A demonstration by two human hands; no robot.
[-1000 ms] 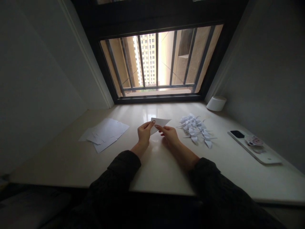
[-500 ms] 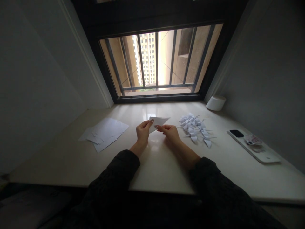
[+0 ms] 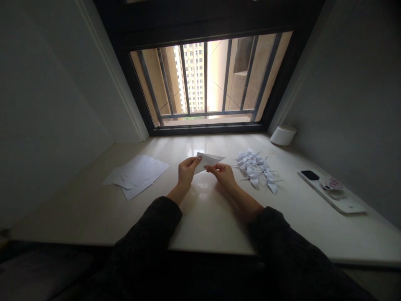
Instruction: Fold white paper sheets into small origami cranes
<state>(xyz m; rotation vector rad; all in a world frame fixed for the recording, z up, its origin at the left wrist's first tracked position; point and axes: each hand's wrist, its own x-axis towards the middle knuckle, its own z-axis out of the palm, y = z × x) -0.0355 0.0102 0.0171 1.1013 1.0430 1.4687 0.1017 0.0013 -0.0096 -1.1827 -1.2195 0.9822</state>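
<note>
Both of my hands hold a white folded paper triangle [image 3: 208,159] just above the pale tabletop [image 3: 203,213]. My left hand [image 3: 186,173] pinches its left corner between thumb and fingers. My right hand [image 3: 223,173] pinches the lower edge near the middle. The paper's long point sticks out to the right, toward the window. Dark sleeves cover both forearms.
A loose stack of white paper sheets [image 3: 138,174] lies to the left. A pile of several small folded paper figures [image 3: 255,169] lies to the right. Further right lie a phone [image 3: 332,192] with a round sticker and a white round container [image 3: 283,135]. A barred window [image 3: 208,81] closes the far side.
The hands and the paper triangle have shifted slightly away from me. My right fingers have slid a little along the lower edge. Nothing else has moved.
</note>
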